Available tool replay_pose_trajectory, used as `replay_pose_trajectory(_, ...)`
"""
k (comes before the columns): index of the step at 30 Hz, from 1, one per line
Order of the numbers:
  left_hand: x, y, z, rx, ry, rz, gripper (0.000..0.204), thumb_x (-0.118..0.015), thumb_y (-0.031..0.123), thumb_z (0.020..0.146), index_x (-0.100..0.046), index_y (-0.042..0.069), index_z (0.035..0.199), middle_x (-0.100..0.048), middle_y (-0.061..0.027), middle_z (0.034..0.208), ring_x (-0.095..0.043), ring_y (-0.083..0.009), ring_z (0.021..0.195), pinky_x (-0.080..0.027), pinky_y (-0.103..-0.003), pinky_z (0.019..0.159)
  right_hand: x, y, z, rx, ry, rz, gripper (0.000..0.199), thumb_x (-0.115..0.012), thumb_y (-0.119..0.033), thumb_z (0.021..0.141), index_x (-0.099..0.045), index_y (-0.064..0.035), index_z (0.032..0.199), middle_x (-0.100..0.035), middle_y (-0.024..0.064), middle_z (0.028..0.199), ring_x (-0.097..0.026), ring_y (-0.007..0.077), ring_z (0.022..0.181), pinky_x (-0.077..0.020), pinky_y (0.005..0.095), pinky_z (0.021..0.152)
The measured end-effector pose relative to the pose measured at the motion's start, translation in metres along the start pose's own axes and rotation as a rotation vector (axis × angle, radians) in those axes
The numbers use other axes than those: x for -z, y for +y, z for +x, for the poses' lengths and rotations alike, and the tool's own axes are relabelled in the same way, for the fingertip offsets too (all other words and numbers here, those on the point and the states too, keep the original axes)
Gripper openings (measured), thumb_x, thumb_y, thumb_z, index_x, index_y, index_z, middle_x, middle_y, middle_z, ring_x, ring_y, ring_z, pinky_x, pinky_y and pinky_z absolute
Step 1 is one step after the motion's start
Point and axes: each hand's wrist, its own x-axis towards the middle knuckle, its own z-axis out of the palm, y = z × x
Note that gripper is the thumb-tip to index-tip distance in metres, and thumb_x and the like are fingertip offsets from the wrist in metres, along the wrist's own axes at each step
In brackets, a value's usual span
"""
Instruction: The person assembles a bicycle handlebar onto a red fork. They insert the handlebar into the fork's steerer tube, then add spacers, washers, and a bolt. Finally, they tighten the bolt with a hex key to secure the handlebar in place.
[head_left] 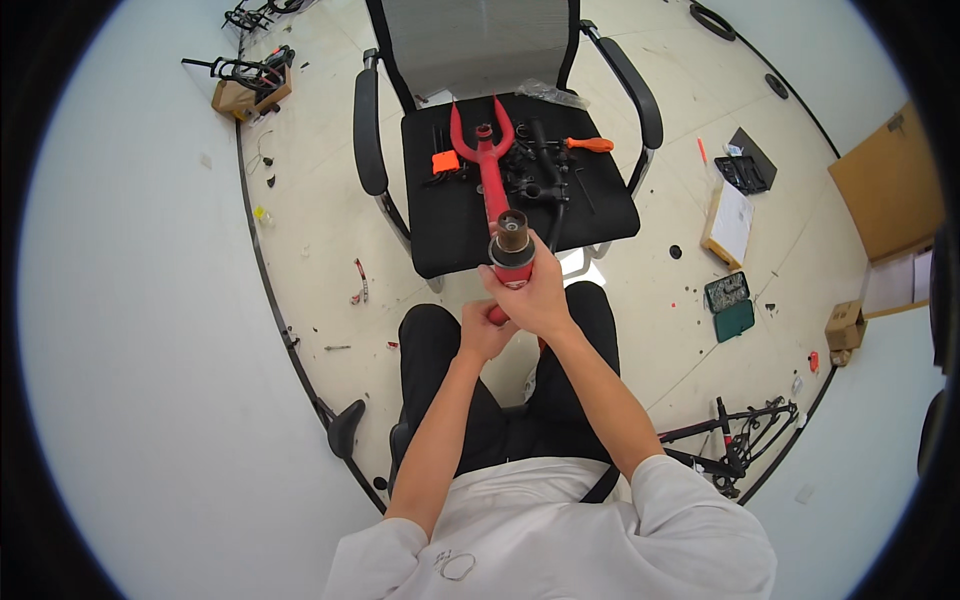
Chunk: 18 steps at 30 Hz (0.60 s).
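Note:
A red bicycle frame (494, 190) reaches from the black chair seat toward me, its forked end resting among parts on the seat. My right hand (543, 290) is wrapped round the near tube, just below a black collar and a brown, worn ring-shaped end (513, 232) that faces up. Lower and to the left, my left hand (484, 332) is closed round a red tube end (497, 315). Its fingers partly hide that piece, so how it joins the frame cannot be seen. Both hands are above my knees, in front of the seat's near edge.
The office chair (425, 235) holds black bike parts (545, 165), an orange-handled screwdriver (590, 145) and an orange block (445, 161). On the floor at right lie a green case (734, 320) and a dark bike frame (715, 465). A saddle (345, 430) leans at left.

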Motion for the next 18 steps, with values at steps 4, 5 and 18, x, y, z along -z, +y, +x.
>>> replay_pose_trajectory(4, -0.001, -0.013, 0.002, -0.051, -0.04, 0.017, 0.024, -0.082, 0.017, 0.073, -0.068, -0.002, 0.074, -0.062, -0.0085, 0.058, -0.054, -0.0129, 0.053, -0.045, -0.032, 0.055, 0.003, 0.0, -0.003, -0.015, -0.035, 0.005, 0.049, -0.075, -0.004, 0.078, -0.058, -0.0018, 0.124, -0.067, 0.0062, 0.109, -0.065, 0.0161, 0.101, -0.0493, 0.0321, 0.093)
replay_pose_trajectory(5, -0.002, -0.014, 0.001, -0.051, -0.039, 0.001, 0.024, -0.082, 0.017, 0.073, -0.068, -0.002, 0.074, -0.062, -0.0087, 0.058, -0.054, -0.0132, 0.053, -0.045, -0.032, 0.055, 0.003, 0.003, -0.003, 0.015, -0.032, -0.014, 0.056, -0.076, -0.005, 0.077, -0.054, 0.0011, 0.128, -0.067, 0.0089, 0.109, -0.066, 0.0182, 0.102, -0.0494, 0.0324, 0.094)
replay_pose_trajectory(18, -0.003, -0.023, -0.01, -0.103, 0.001, -0.085, 0.02, -0.081, 0.016, 0.074, -0.071, -0.001, 0.077, -0.068, -0.0096, 0.064, -0.062, -0.0144, 0.057, -0.048, -0.031, 0.058, -0.001, -0.013, -0.009, -0.015, -0.087, 0.019, 0.046, -0.079, -0.008, 0.076, -0.056, -0.001, 0.116, -0.069, 0.0067, 0.101, -0.067, 0.0159, 0.094, -0.0517, 0.032, 0.089)
